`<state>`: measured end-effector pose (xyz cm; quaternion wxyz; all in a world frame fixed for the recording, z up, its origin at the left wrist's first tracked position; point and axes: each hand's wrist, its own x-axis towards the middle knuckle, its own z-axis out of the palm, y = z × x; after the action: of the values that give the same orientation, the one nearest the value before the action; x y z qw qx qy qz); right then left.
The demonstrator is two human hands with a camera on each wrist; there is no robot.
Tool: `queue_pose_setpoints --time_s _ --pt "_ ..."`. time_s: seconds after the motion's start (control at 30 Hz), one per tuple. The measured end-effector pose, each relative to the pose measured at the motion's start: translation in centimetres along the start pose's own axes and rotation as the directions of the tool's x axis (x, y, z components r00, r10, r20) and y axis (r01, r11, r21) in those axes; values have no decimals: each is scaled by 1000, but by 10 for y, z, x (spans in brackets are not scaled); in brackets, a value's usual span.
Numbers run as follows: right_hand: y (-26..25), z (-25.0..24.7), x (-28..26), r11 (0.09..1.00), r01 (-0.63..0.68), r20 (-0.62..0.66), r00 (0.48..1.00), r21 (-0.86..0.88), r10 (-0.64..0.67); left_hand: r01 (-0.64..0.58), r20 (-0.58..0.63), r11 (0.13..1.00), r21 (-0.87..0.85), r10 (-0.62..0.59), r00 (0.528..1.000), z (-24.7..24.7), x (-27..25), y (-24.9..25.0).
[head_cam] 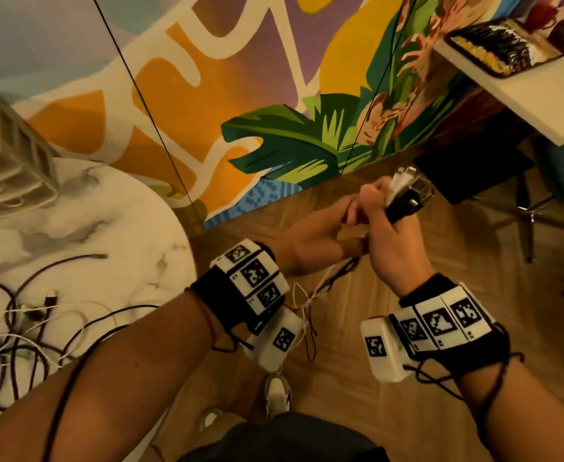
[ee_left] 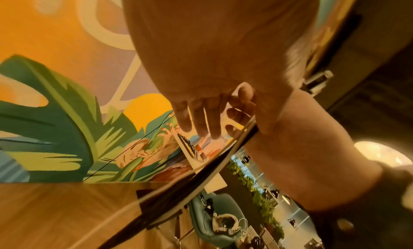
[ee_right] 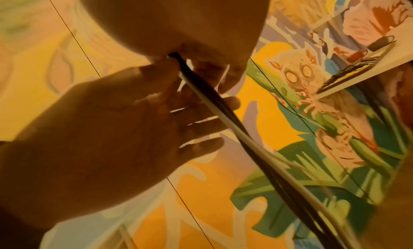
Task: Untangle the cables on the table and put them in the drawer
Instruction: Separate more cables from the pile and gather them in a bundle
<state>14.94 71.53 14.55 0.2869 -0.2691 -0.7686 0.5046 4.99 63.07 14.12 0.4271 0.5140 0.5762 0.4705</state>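
Note:
My right hand (head_cam: 385, 211) is raised over the floor and grips a bunch of cable ends, with white and black plugs (head_cam: 407, 191) sticking out above the fist. The cables (head_cam: 327, 281) hang from the fist down between my wrists. In the right wrist view the dark and white cables (ee_right: 223, 115) leave the fist and run across my left hand (ee_right: 134, 120). Its fingers are straight and spread beside the bunch. My left hand (head_cam: 330, 228) sits just under the right fist. A tangle of dark and white cables (head_cam: 24, 328) lies on the marble table (head_cam: 114, 228).
A pale drawer unit (head_cam: 14, 155) stands on the marble table at far left. A painted mural wall (head_cam: 240, 95) runs behind. At top right is a white table (head_cam: 523, 95) holding a tray, with a dark chair base (head_cam: 473, 175) below it. Wooden floor (head_cam: 340, 378) lies beneath my hands.

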Motion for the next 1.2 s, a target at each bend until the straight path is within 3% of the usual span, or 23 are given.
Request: queue_pose_setpoints --time_s 0.1,0.13,0.17,0.23,0.27,0.3,0.33,0.37,0.4,0.43,0.5,0.57,0.6,0.67,0.73,0.8,0.87,0.97,1.0,1.1,1.2 --pt "-10 7 11 994 3 -52 999 -107 -9 99 3 986 131 -100 995 3 0 7" --pt "-14 9 13 989 15 -50 999 -146 -23 154 -29 983 96 -152 988 5 -1 9" --pt "-16 10 16 992 40 -27 999 -118 -43 174 -64 985 2 -174 983 6 -2 11" --pt "-20 12 19 988 16 151 988 155 -39 142 -154 971 -191 -172 973 2 -5 16" --pt "-17 14 17 938 -113 330 944 328 -2 130 -225 967 -220 -179 958 -5 -6 19" --pt "-11 18 14 869 -265 503 864 419 21 123 -283 966 -225 -186 941 -13 -7 20" --pt "-1 28 7 838 -360 627 779 410 28 115 -312 954 -276 -202 928 -23 -11 26" --pt "10 40 -1 884 -353 693 720 308 46 95 -322 942 -320 -203 925 -32 -15 35" --pt "24 54 -8 940 -300 709 699 164 100 62 -335 948 -311 -170 927 -41 -19 43" --pt "39 69 -14 963 -266 690 704 35 169 40 -370 975 -217 -120 921 -52 -23 50" --pt "72 86 -21 938 -320 544 767 -134 340 87 -414 981 175 -7 910 -69 -31 63" --pt "110 88 -25 866 -436 365 786 -245 499 147 -382 789 596 118 917 -81 -42 77" --pt "132 86 -26 804 -498 306 749 -325 587 149 -346 680 718 163 924 -86 -50 85" --pt "172 82 -32 615 -607 182 621 -504 762 158 -298 506 848 210 931 -93 -63 95" --pt "198 80 -35 444 -688 58 507 -574 860 162 -261 375 913 232 937 -96 -72 99" --pt "200 87 -26 437 -737 85 464 -516 882 164 -236 291 943 233 943 -98 -77 101" --pt "186 97 -12 489 -806 139 471 -335 871 167 -232 246 955 261 937 -102 -82 102" --pt "174 109 2 525 -851 30 525 -3 851 198 -264 221 955 331 906 -111 -90 108" --pt "173 111 1 547 -837 -11 547 0 837 206 -276 225 952 350 895 -115 -94 110" --pt "183 101 -12 551 -716 7 607 -428 795 208 -295 254 945 377 878 -121 -99 111" --pt "197 96 -22 498 -576 95 588 -648 803 184 -270 250 951 376 886 -116 -99 100"
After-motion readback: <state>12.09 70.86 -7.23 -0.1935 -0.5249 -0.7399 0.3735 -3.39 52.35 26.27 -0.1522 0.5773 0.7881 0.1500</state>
